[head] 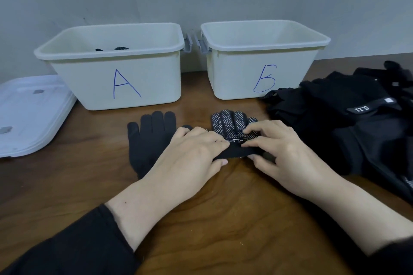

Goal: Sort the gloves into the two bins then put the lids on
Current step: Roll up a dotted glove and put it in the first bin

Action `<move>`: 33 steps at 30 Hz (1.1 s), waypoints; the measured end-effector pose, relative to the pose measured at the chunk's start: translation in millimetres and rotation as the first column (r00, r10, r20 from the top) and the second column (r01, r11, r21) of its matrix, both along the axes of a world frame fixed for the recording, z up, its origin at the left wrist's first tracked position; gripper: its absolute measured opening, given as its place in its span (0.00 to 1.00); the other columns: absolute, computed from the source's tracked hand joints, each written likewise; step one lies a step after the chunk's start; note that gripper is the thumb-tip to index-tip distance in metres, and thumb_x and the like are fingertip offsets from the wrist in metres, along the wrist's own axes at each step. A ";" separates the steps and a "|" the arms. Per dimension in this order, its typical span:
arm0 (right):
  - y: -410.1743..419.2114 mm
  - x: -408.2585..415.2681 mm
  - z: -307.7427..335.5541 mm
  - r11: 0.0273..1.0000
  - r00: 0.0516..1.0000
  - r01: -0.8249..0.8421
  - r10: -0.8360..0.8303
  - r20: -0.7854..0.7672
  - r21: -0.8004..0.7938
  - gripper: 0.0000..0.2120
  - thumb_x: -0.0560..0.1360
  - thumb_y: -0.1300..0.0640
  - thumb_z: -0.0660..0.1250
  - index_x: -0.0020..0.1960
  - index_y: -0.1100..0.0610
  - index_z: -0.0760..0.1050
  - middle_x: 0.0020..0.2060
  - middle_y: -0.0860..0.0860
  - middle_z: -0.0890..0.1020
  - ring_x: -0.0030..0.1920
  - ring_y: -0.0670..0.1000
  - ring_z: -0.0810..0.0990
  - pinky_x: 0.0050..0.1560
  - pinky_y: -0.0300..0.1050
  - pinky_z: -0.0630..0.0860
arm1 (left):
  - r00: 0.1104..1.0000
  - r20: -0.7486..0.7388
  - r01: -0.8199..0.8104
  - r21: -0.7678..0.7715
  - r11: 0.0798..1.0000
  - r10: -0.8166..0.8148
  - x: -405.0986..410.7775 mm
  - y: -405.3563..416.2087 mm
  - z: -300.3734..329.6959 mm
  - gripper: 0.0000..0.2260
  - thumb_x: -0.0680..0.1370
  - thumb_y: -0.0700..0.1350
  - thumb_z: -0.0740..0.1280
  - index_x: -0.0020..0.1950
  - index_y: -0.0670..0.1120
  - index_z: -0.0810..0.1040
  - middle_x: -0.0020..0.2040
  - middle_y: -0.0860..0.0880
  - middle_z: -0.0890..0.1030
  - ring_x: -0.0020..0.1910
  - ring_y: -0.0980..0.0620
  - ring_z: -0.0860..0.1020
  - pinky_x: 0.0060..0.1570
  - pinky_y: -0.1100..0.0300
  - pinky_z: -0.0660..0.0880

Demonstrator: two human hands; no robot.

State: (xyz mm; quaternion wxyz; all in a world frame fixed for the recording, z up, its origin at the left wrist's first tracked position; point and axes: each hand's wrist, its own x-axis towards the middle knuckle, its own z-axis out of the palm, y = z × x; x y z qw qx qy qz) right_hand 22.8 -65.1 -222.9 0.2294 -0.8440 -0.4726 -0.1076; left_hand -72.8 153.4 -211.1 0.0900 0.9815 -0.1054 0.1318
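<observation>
Two hands work on the dotted glove (232, 124), which lies flat on the counter (223, 207) just in front of bin B (263, 60), probably for folding before binning. Left hand (192, 152) and right hand (281, 147) rest palm-down, fingers (257, 127) curled narrow, pinching its cuff. A plain glove (147, 138) lies left of it; lids (29, 114) sit far left.

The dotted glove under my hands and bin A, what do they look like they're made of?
The dotted glove looks like black knitted fabric, matte, with small pale raised dots that are probably rubber or PVC; its cuff bends softly where both hands fold it. Bin A looks like moulded cream plastic, smooth and slightly glossy, with a rolled rim and rounded corners.
</observation>
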 end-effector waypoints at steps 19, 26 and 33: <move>10.3 -0.3 5.8 0.960 0.886 0.183 -0.067 -0.459 0.213 0.10 0.77 0.49 0.71 0.55 0.38 0.74 0.43 0.54 0.83 0.39 0.59 0.73 0.45 0.47 0.74 | 0.969 -0.142 -0.246 -0.509 0.825 0.202 8.2 1.9 11.0 0.11 0.78 0.54 0.70 0.60 0.60 0.79 0.54 0.59 0.83 0.55 0.62 0.79 0.57 0.65 0.75; 18.8 5.4 1.8 0.942 0.917 0.241 -0.141 -0.374 0.234 0.14 0.76 0.56 0.73 0.55 0.40 0.75 0.47 0.41 0.77 0.41 0.43 0.73 0.47 0.37 0.70 | 0.956 -0.160 -0.295 -0.508 0.809 0.247 13.7 5.5 9.4 0.12 0.77 0.55 0.71 0.59 0.59 0.77 0.38 0.56 0.79 0.38 0.60 0.78 0.35 0.71 0.70; 20.2 8.5 -1.7 0.961 0.968 0.234 -0.217 -0.123 0.144 0.09 0.77 0.59 0.71 0.55 0.49 0.85 0.50 0.41 0.76 0.52 0.48 0.72 0.56 0.58 0.73 | 0.943 -0.152 -0.333 -0.504 0.797 0.297 13.9 9.1 10.0 0.10 0.79 0.52 0.68 0.61 0.58 0.77 0.38 0.57 0.80 0.44 0.60 0.77 0.59 0.51 0.74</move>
